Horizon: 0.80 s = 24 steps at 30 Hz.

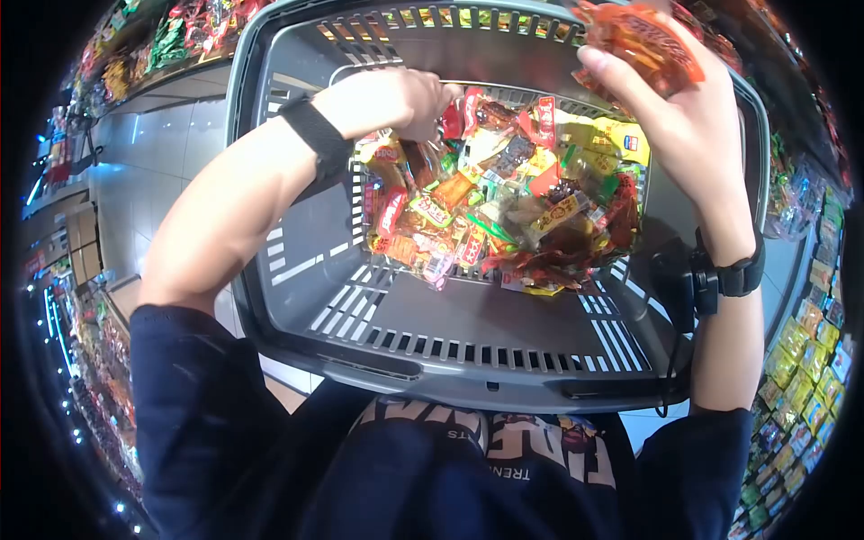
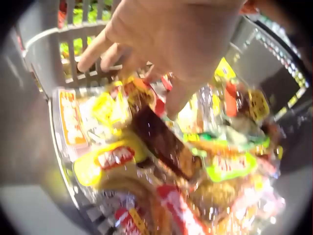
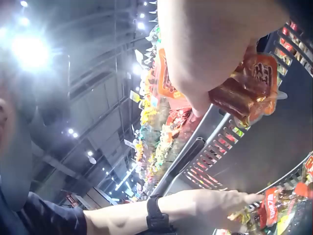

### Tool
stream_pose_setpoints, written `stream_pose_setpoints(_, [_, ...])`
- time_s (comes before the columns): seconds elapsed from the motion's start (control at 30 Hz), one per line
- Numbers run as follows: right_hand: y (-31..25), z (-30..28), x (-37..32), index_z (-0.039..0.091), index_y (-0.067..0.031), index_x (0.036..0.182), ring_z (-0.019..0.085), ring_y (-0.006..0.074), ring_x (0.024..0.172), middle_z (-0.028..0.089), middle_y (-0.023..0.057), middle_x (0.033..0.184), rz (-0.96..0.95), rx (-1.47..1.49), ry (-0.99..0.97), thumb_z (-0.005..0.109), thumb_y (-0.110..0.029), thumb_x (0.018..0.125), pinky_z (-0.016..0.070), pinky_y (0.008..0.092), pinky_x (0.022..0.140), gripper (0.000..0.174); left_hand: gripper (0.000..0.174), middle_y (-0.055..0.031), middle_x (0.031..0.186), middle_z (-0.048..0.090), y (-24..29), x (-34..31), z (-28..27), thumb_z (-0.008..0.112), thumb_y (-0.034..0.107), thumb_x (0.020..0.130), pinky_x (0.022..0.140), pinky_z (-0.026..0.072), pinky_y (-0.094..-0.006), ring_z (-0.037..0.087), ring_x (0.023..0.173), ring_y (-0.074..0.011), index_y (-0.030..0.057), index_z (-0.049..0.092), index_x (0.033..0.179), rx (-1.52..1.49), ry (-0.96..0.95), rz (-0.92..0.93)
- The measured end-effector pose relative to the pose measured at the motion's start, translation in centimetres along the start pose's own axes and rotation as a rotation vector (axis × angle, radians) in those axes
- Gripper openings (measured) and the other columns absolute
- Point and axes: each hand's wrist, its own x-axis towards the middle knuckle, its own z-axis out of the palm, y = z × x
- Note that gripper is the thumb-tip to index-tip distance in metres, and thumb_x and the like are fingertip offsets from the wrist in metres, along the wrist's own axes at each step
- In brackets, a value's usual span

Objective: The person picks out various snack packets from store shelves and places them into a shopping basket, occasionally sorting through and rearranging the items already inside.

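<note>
A grey plastic basket (image 1: 468,382) holds a heap of bright snack packets (image 1: 513,207). My left hand (image 1: 418,103) reaches down onto the heap's far left side. In the left wrist view its fingers (image 2: 98,49) hang loosely spread above a brown packet (image 2: 164,142), with nothing held between them. My right hand (image 1: 666,99) is raised over the basket's far right rim and grips a bunch of orange snack packets (image 1: 648,36). The right wrist view shows those orange packets (image 3: 249,88) under the thumb, and the left hand (image 3: 215,203) below.
Shelves of packaged snacks line the right side (image 1: 810,342) and the upper left (image 1: 171,36). Pale floor tiles (image 1: 153,153) show left of the basket. The basket's near half (image 1: 468,319) is bare grey bottom, held against my dark shirt.
</note>
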Motion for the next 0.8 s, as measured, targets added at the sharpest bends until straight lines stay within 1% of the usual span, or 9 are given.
stream_pose_setpoints(0.03, [0.5, 0.1, -0.1, 0.056, 0.001, 0.114, 0.069, 0.0179, 0.079, 0.068, 0.0086, 0.087, -0.105, -0.108, 0.035, 0.064, -0.019, 0.089, 0.0554, 0.0292, 0.068, 0.032, 0.07, -0.0194, 0.117, 0.059, -0.2, 0.6, 2.8, 0.066, 0.032, 0.081, 0.086, 0.0511, -0.0447, 0.06, 0.106, -0.0348, 0.0, 0.04, 0.137, -0.002, -0.006, -0.007])
stream_pose_setpoints(0.1, [3.2, 0.0, 0.0, 0.061, 0.0016, 0.111, 0.067, 0.0133, 0.088, 0.069, 0.0047, 0.102, 0.153, 0.281, -0.215, 0.067, -0.017, 0.09, 0.0527, 0.0242, 0.074, 0.029, 0.055, -0.0133, 0.092, 0.064, -0.1, 0.0, 7.0, 0.063, 0.025, 0.078, 0.07, 0.051, -0.04, 0.062, 0.082, -0.0278, -0.0016, 0.051, 0.124, 0.592, 0.448, 0.177])
stream_pose_setpoints(0.13, [3.5, 0.4, -0.1, 0.06, 0.0017, 0.11, 0.067, 0.0123, 0.088, 0.071, 0.0054, 0.1, 0.067, 0.141, -0.177, 0.07, -0.014, 0.086, 0.0522, 0.0241, 0.075, 0.03, 0.049, -0.01, 0.081, 0.065, 0.7, -0.7, 7.7, 0.062, 0.021, 0.077, 0.062, 0.0506, -0.0391, 0.063, 0.073, -0.0246, -0.0026, 0.055, 0.119, 0.811, 0.584, 0.204])
stream_pose_setpoints(0.17, [2.7, 0.1, 0.0, 0.061, -0.0001, 0.11, 0.068, 0.0123, 0.086, 0.072, 0.0096, 0.096, 0.081, 0.003, -0.214, 0.072, -0.01, 0.082, 0.0516, 0.0242, 0.075, 0.031, 0.047, -0.0064, 0.073, 0.062, 2.9, -2.2, 7.4, 0.062, 0.018, 0.077, 0.055, 0.0493, -0.0412, 0.061, 0.07, -0.0219, -0.004, 0.056, 0.118, 0.876, 0.505, 0.151])
stream_pose_setpoints(0.27, [1.7, 0.0, -0.1, 0.062, -0.0004, 0.107, 0.069, 0.0158, 0.085, 0.071, 0.013, 0.094, 0.094, -0.06, -0.287, 0.073, -0.007, 0.079, 0.0516, 0.0259, 0.075, 0.031, 0.044, -0.0125, 0.087, 0.063, 5.9, -3.2, 8.9, 0.063, 0.013, 0.077, 0.053, 0.0503, -0.0455, 0.061, 0.077, -0.0253, -0.0048, 0.056, 0.117, 0.533, 0.507, 0.185])
stream_pose_setpoints(0.37, [1.3, 0.4, -0.3, 0.062, 0.0003, 0.104, 0.07, 0.0218, 0.085, 0.07, 0.0144, 0.092, 0.096, -0.017, -0.321, 0.072, -0.006, 0.078, 0.0521, 0.0286, 0.074, 0.028, 0.053, -0.0239, 0.1, 0.061, 9.5, -4.4, 7.4, 0.07, 0.014, 0.071, 0.057, 0.0538, -0.0491, 0.062, 0.082, -0.0302, -0.0111, 0.055, 0.114, 0.321, 0.229, 0.15])
stream_pose_setpoints(0.47, [1.5, 0.5, -0.4, 0.06, 0.0013, 0.1, 0.069, 0.0273, 0.084, 0.069, 0.0149, 0.091, 0.042, -0.051, -0.313, 0.073, -0.005, 0.077, 0.0523, 0.0307, 0.074, 0.027, 0.056, -0.0256, 0.095, 0.062, 8.6, -6.1, 9.0, 0.074, 0.016, 0.063, 0.052, 0.054, -0.0458, 0.063, 0.075, -0.0298, -0.0136, 0.057, 0.107, 0.667, 0.603, 0.249])
stream_pose_setpoints(0.7, [1.4, 0.5, -0.2, 0.06, 0.0018, 0.1, 0.068, 0.0325, 0.083, 0.068, 0.0177, 0.089, 0.063, -0.061, -0.413, 0.072, -0.005, 0.077, 0.0516, 0.032, 0.072, 0.027, 0.036, -0.0182, 0.084, 0.061, 9.5, -7.4, 6.4, 0.072, 0.017, 0.062, 0.056, 0.0551, -0.0416, 0.063, 0.073, -0.0293, -0.0033, 0.064, 0.091, 0.592, 0.061, 0.492])
stream_pose_setpoints(0.8, [1.8, 0.6, -0.4, 0.06, 0.0026, 0.103, 0.069, 0.028, 0.081, 0.068, 0.0167, 0.087, -0.002, -0.091, -0.387, 0.073, -0.006, 0.077, 0.0514, 0.0317, 0.072, 0.03, 0.038, -0.0173, 0.079, 0.059, 6.5, -4.6, 7.7, 0.057, 0.007, 0.075, 0.064, 0.0536, -0.0387, 0.062, 0.072, -0.03, -0.0099, 0.054, 0.109, -0.435, 0.293, 0.78])
